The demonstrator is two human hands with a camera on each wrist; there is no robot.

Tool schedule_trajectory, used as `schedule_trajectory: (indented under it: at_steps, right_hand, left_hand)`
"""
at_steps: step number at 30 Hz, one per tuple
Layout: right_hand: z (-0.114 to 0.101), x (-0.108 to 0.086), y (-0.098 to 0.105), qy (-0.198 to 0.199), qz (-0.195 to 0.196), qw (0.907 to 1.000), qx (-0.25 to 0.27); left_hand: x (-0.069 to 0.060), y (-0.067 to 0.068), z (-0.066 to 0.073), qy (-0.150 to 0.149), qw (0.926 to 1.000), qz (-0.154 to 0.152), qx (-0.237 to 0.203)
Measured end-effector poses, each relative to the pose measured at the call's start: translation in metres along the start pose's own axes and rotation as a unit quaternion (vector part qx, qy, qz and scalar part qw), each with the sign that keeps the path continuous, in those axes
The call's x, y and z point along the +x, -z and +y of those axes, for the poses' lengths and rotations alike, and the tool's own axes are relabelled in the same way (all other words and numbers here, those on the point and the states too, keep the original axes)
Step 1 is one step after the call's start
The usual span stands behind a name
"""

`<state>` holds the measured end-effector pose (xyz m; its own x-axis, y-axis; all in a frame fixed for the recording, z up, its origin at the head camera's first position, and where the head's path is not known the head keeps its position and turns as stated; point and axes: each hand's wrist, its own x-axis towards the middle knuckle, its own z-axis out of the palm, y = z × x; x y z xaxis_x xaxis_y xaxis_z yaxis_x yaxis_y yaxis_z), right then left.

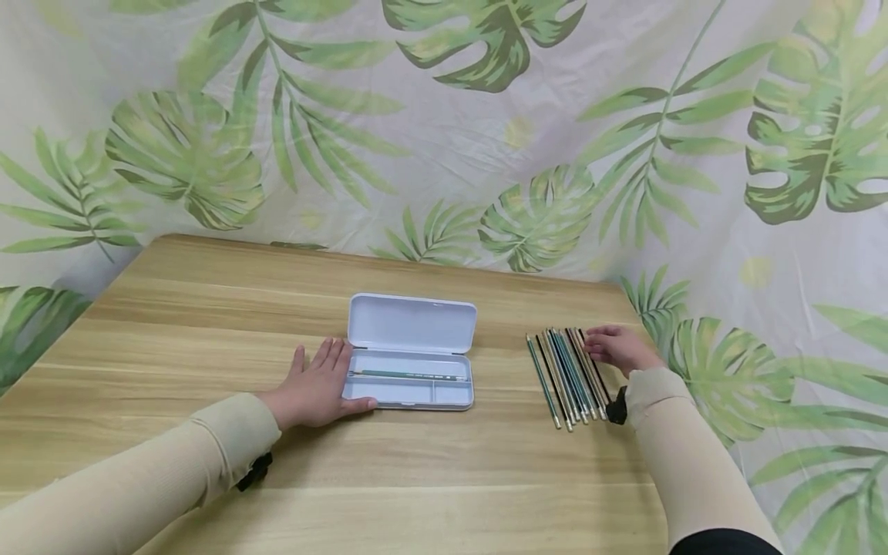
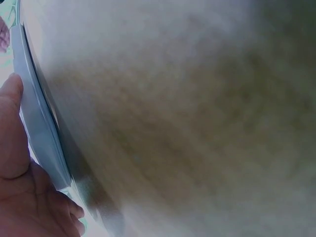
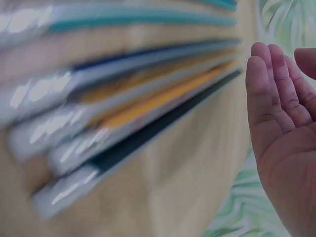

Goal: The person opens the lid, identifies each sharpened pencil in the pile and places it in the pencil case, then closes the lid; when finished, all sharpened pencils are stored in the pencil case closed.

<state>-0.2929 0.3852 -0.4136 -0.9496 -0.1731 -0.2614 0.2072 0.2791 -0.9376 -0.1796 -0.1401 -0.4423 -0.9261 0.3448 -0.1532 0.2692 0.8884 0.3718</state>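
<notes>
An open pale-blue pencil case (image 1: 412,324) stands on the table with its lid tilted back. One green pencil (image 1: 409,376) lies lengthwise inside. My left hand (image 1: 315,391) rests flat at the case's left side, fingers extended, thumb along its front edge. In the left wrist view that thumb touches the case wall (image 2: 39,113). To the right, several pencils (image 1: 565,374) lie side by side in a row, eraser ends toward me. My right hand (image 1: 620,349) is at the row's right edge, near the far ends. Its fingers look loosely extended in the right wrist view, holding nothing.
The wooden table (image 1: 208,324) carries the case and the row of pencils. Its right edge runs close beside my right hand. A leaf-patterned cloth (image 1: 444,139) hangs behind the table and along its right side.
</notes>
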Motion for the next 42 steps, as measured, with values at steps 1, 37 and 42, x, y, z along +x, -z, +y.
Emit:
schedule_trajectory:
  at_steps: [1, 37, 42]
  right_hand:
    - [0.004, -0.004, 0.003, -0.001, 0.000, 1.0000, 0.003]
    - [0.002, 0.010, -0.026, -0.041, 0.054, 0.9287, -0.365]
    - [0.001, 0.010, -0.029, -0.055, 0.056, 0.9289, -0.362]
  left_hand:
    - [0.000, 0.000, 0.000, 0.000, 1.0000, -0.001, 0.001]
    - [0.002, -0.003, -0.007, 0.000, 0.9998, 0.001, -0.019]
    - [0.002, -0.004, -0.006, 0.001, 0.9999, -0.003, -0.013]
